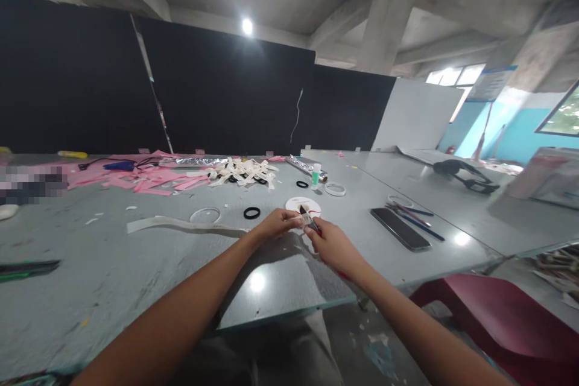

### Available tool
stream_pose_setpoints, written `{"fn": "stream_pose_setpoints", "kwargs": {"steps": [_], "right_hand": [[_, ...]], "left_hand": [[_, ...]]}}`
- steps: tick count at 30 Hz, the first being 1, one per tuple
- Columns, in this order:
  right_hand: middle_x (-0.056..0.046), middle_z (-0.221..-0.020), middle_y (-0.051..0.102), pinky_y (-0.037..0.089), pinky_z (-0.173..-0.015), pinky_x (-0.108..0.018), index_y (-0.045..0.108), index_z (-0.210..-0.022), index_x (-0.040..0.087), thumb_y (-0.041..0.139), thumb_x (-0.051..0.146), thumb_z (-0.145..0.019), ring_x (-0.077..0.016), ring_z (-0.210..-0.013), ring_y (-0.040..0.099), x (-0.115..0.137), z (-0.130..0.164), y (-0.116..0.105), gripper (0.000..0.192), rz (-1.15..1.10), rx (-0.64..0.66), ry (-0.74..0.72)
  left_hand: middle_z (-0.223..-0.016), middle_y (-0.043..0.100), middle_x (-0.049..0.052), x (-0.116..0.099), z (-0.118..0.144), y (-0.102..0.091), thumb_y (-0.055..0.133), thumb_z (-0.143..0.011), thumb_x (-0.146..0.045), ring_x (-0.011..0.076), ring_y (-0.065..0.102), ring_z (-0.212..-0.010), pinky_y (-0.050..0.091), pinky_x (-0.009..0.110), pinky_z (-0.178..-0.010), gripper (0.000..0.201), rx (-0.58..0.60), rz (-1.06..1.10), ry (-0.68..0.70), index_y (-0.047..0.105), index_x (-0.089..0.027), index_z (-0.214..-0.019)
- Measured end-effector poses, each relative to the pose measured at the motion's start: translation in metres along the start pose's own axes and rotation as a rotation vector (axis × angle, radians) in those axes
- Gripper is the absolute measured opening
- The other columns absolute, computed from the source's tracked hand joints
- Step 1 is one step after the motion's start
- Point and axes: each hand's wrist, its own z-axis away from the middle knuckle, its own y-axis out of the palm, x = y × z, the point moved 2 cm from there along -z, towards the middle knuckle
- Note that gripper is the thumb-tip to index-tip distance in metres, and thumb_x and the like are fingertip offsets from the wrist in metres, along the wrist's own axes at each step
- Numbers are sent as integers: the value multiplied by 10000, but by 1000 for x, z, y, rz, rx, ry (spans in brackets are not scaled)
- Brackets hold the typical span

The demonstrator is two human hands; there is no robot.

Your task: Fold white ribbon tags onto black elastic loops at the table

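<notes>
A wide grey surface (136, 265) fills the lower two thirds of the frame, with black wall panels behind it. Across the upper left of the surface lie pink paper scraps (149, 178) and a heap of white strips (242, 170). A dark phone (400, 228) lies right of centre with pens (414, 216) just beside it, and a red chair (497, 319) shows at lower right.

Two bare forearms reach up from the bottom edge and meet at the centre of the frame. The left hand (274, 226) is closed, pinching a small white strip (306, 219) at its fingertips. The right hand (332, 246) is closed around scissors (309, 220) with red handles. The dark blades point up and to the left, so their long axis runs toward the left hand, and they meet the strip right at its fingertips. The two hands nearly touch. Just beyond them lies a white disc (303, 204); a black ring (252, 213) and a clear ring (205, 215) sit to its left.
</notes>
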Motion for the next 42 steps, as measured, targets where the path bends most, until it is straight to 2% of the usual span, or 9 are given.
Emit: {"fn": "stream_pose_setpoints", "kwargs": {"steps": [10, 17, 19, 23, 26, 30, 34, 36, 42], "right_hand": [[-58, -772, 645, 252, -578, -245, 549, -828, 183, 436, 317, -899, -153, -669, 535, -13, 4, 1, 190, 110, 9, 3], [-55, -746, 634, 323, -590, -239, 560, -758, 169, 454, 286, -872, -140, -658, 535, -13, 1, 1, 194, 4, 53, -3], [-32, -654, 591, 339, -547, -233, 543, -734, 169, 460, 283, -858, -124, -580, 504, -16, 2, -21, 188, -81, 28, 27], [63, -507, 418, 294, -381, -203, 502, -850, 196, 421, 376, -869, -88, -375, 365, -40, 8, -99, 198, -306, -397, 213], [57, -502, 427, 306, -353, -197, 533, -850, 180, 459, 394, -853, -82, -353, 385, -55, 11, -121, 226, -265, -304, 266], [-3, -634, 583, 390, -435, -223, 609, -1048, 175, 501, 394, -839, -106, -435, 486, -54, 0, -76, 322, -39, 7, 179], [-90, -985, 691, 445, -704, -274, 520, -1311, 219, 543, 384, -833, -204, -805, 633, -41, -33, -17, 506, 185, 34, 12], [-98, -1018, 693, 429, -704, -290, 504, -1336, 265, 540, 423, -836, -236, -838, 643, -37, -48, 2, 526, 262, 96, 10], [-124, -1068, 681, 407, -701, -315, 515, -1318, 304, 500, 453, -860, -261, -862, 650, -61, -66, -5, 482, 429, 72, 99]], "left_hand": [[-740, 634, 48, 11, -7, 7, 630, -756, -476, 133, 564, -710, 397, 249, -701, 348, 56, 40, 85, 575, -134, -727], [-590, 571, -10, 12, -1, 13, 584, -793, -508, 109, 530, -544, 394, 246, -592, 362, 132, 111, 34, 442, -175, -794], [-583, 576, -12, 14, 1, 13, 584, -796, -496, 112, 540, -544, 392, 247, -596, 353, 120, 66, 17, 434, -178, -782], [-594, 610, -1, 15, 3, 14, 553, -824, -448, 127, 568, -590, 400, 256, -652, 295, 117, -33, 18, 465, -173, -767], [-709, 651, 15, 7, 3, 12, 561, -817, -434, 134, 564, -703, 390, 243, -704, 287, 57, -130, 81, 557, -149, -775], [-636, 562, -6, -4, 2, 0, 562, -795, -511, 97, 466, -583, 334, 216, -563, 404, -118, -99, 83, 637, -115, -783], [-448, 301, -81, -15, 6, -22, 543, -793, -570, 51, 233, -402, 157, 214, -418, 476, -269, 18, 28, 640, -109, -866], [-433, 258, -91, -23, 11, -32, 540, -795, -567, 46, 207, -383, 127, 212, -401, 475, -339, 50, 29, 638, -110, -881], [-622, 527, -8, -42, 38, -57, 585, -759, -524, 16, 260, -382, 147, 194, -371, 425, -420, 106, -14, 636, -110, -843]]}}
